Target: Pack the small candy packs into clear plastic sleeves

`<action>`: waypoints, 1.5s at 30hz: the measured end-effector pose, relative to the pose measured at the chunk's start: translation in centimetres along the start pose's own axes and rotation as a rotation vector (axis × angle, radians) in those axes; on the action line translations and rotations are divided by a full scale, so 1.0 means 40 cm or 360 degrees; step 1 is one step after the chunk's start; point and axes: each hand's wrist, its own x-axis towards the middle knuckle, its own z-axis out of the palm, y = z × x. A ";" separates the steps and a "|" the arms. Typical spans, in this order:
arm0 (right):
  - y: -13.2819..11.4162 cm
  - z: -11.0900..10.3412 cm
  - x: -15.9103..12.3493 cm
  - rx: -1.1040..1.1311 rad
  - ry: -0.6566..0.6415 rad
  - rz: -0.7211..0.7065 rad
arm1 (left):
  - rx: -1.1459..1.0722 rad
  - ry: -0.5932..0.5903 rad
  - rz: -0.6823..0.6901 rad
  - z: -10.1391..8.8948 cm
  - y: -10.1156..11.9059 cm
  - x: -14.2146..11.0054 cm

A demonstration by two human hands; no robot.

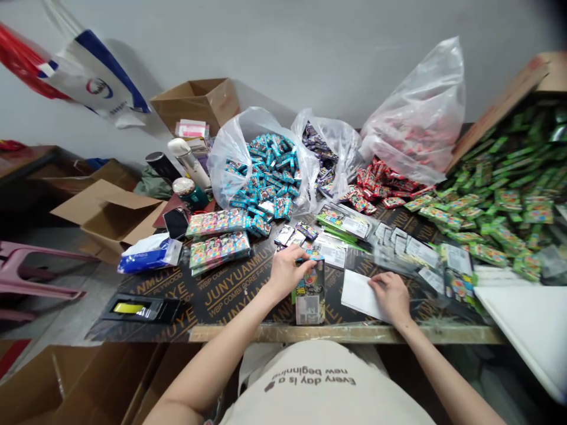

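Shirt (328,392), left hand (287,271), clear bag (224,154) of blue packets (271,168).

From my remote post I record the tabletop (239,289) as smooth, dark board with a faint sheen, its front edge strip (354,335) bare wood. I find glossy plastic film on the blue packets (272,168) and thin, wrinkled clear plastic on the tall bag (419,112). I note matt white paper (359,293), matt cardboard in the open carton (195,112).

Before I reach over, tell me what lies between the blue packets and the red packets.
A clear plastic bag of dark purple packets stands between the blue packets and red packets in the head view.
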 end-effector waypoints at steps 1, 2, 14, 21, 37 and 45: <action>-0.003 0.000 -0.003 0.0023 0.0004 -0.0002 | 0.0005 -0.0008 0.0014 0.000 0.000 0.001; -0.003 -0.001 -0.005 0.0054 -0.0011 0.0023 | 0.0000 -0.0011 0.0024 -0.001 -0.001 0.002; -0.319 -0.068 0.076 0.1394 -0.0039 0.0127 | -0.0162 -0.0052 0.0028 -0.004 0.016 -0.012; -0.425 -0.079 0.086 0.1585 -0.0211 0.0007 | -0.0226 0.0020 0.0015 -0.015 0.020 -0.033; -0.480 -0.177 0.234 0.0966 -0.0911 -0.0592 | -0.0567 0.0010 -0.0102 -0.040 0.001 -0.048; -0.511 -0.141 0.218 0.0997 -0.1281 -0.0468 | -0.0464 0.0032 -0.0058 -0.040 0.011 -0.048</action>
